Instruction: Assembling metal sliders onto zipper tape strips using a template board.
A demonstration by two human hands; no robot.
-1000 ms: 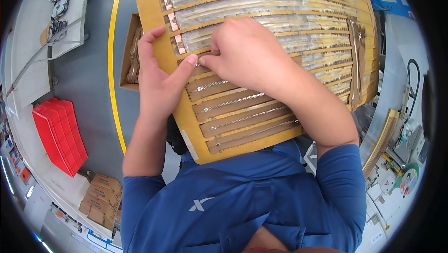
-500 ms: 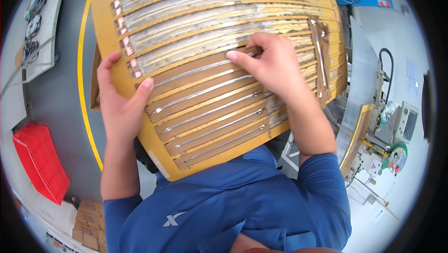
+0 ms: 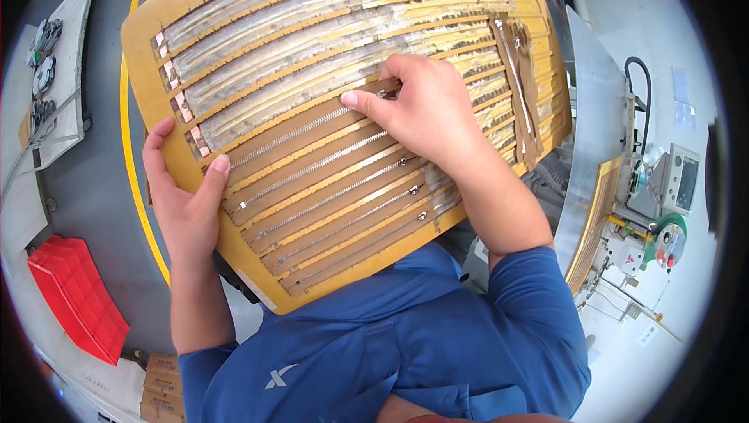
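Observation:
A large yellow board (image 3: 140, 29) with long parallel slots lies tilted before me, several brown zippers with silver teeth set in its nearer slots. My right hand (image 3: 425, 107) pinches the right end of the uppermost zipper (image 3: 300, 128) between thumb and fingers, near its slider. My left hand (image 3: 183, 208) is at the board's left edge, thumb tip by that zipper's left end, forefinger stretched apart from it. Below runs another zipper (image 3: 312, 167) in its own slot. Two loose brown zippers (image 3: 519, 84) lie crosswise on the board's right part.
A stack of red trays (image 3: 78, 298) is on the left, near cardboard boxes (image 3: 162, 392). A grey table (image 3: 66, 123) holds small parts at the far left. Machinery with a control panel (image 3: 684, 180) stands on the right, beside a metal sheet (image 3: 581, 111).
The board and both hands have shifted left and slightly down in the picture. My right hand still pinches the zipper's end, and my left thumb stays by its other end.

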